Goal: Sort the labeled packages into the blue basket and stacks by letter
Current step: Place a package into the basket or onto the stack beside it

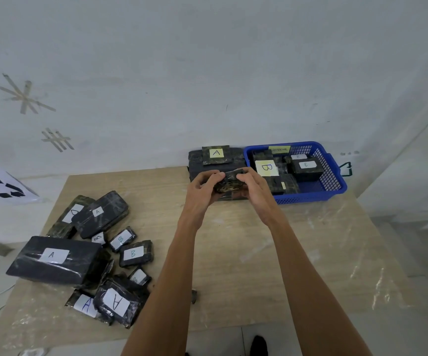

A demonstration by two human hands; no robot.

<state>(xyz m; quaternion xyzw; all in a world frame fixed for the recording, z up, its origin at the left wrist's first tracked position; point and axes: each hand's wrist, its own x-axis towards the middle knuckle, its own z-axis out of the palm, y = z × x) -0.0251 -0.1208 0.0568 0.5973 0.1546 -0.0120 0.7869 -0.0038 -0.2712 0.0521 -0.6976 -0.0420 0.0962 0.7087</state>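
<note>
Just behind the fingers [209, 179] gripping a wrapped package [229, 187], the stack's top package [216, 155] bears a yellow label reading "A"; right of them, in the blue basket [310, 199], a big yellow label [266, 167] reads "B", a black package's white label [306, 164] "B", the rear-wall tag [279, 149] "ABNORMAL"; well left of them, white labels mark a large black package [54, 255] "A", a long package [97, 211] "A", a small package [133, 253] "B".
</note>
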